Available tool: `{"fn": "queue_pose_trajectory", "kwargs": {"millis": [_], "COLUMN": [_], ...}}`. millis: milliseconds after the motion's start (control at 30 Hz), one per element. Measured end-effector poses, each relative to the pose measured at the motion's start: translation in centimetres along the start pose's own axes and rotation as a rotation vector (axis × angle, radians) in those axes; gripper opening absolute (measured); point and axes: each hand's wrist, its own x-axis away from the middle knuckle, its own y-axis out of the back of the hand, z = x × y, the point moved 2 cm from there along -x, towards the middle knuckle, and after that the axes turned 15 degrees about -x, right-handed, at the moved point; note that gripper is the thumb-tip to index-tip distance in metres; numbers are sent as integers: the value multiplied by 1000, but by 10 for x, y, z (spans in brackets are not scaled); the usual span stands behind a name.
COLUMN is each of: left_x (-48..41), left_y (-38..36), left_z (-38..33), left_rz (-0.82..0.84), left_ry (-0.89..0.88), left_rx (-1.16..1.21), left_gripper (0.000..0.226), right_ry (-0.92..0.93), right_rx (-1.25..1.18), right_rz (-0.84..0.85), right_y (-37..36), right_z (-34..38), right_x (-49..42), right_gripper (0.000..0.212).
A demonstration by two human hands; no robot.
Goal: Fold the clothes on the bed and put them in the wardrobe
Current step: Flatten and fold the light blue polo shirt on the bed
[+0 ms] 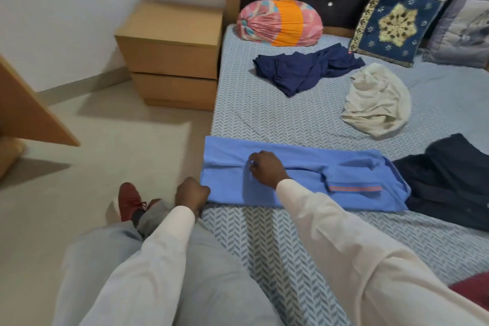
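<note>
A light blue shirt [312, 188] lies folded into a long strip across the near part of the bed [246, 114], with an orange-striped sleeve band at its right. My left hand [191, 196] is closed on the shirt's near left corner at the bed edge. My right hand [267, 168] pinches the shirt's middle fold. A crumpled navy garment [301, 71] and a cream garment [375, 106] lie farther back. A dark garment [449, 180] lies at the right, partly under the blue shirt.
A wooden bedside cabinet [172, 55] stands left of the bed. A wooden door or panel edge [29, 114] juts in at the left. A pink-orange bolster [280, 22] and cushions [397, 21] lean on the headboard. My knee and red shoe [129, 200] are by the bed edge.
</note>
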Motion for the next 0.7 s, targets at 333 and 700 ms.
{"fn": "queue_pose_trajectory", "kwargs": {"millis": [333,700], "left_x": [5,23], "left_y": [8,-15], "left_z": [0,-22], "left_rz": [0,-79], "left_ry": [-189,-448], "left_rx": [215,156], "left_gripper": [7,44], "right_ry": [-181,-460], "right_rx": [49,-793], "right_rz": [144,53], "right_y": [-52,3], "right_z": [128,50], "right_x": [-58,-68], "right_gripper": [75,41]}}
